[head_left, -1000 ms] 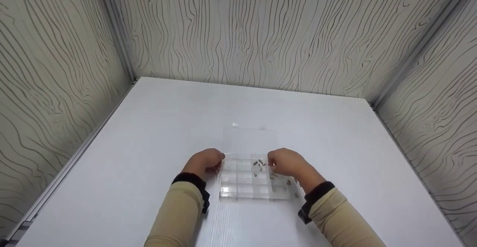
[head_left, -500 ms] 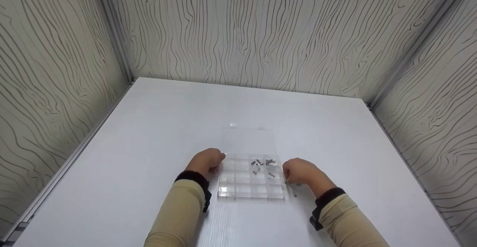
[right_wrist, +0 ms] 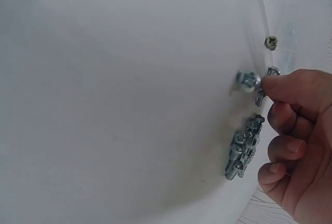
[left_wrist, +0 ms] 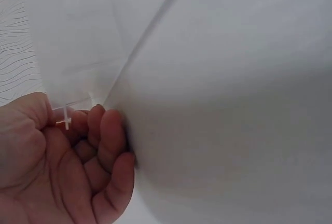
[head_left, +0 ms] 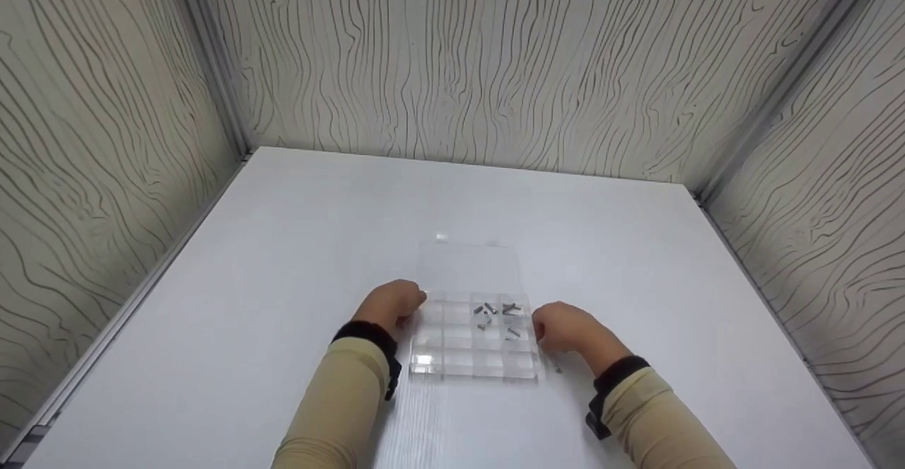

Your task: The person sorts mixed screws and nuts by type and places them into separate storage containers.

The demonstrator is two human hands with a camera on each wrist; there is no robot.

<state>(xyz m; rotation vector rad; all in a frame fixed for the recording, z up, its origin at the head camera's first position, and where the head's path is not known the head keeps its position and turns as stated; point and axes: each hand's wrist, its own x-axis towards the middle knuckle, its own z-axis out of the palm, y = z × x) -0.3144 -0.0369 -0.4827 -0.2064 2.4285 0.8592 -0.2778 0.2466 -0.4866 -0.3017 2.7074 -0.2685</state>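
Note:
A clear plastic compartment box (head_left: pixel 459 363) lies on the white table with its transparent lid (head_left: pixel 466 264) folded back. Several screws (head_left: pixel 511 308) sit in the right-hand compartments of its far rows. My left hand (head_left: pixel 392 304) pinches the box's left side near the hinge, thumb and forefinger at the clear edge in the left wrist view. Just off the right side, my right hand (head_left: pixel 569 327) has its thumb and forefinger together at a screw (right_wrist: pixel 260 98), the other fingers curled. Another screw (right_wrist: pixel 249 81), blurred, lies by the thumb tip.
Beside the box, below the right hand, is a small heap of loose screws (right_wrist: pixel 241 149). One more screw (right_wrist: pixel 271 42) is close to the box's side. Wood-patterned panels (head_left: pixel 452 59) surround the table (head_left: pixel 318 207) at the back and sides.
My right hand has moved from over the right compartments to the box's right side, uncovering screws there. It now sits over the loose screws. The left hand stays on the box.

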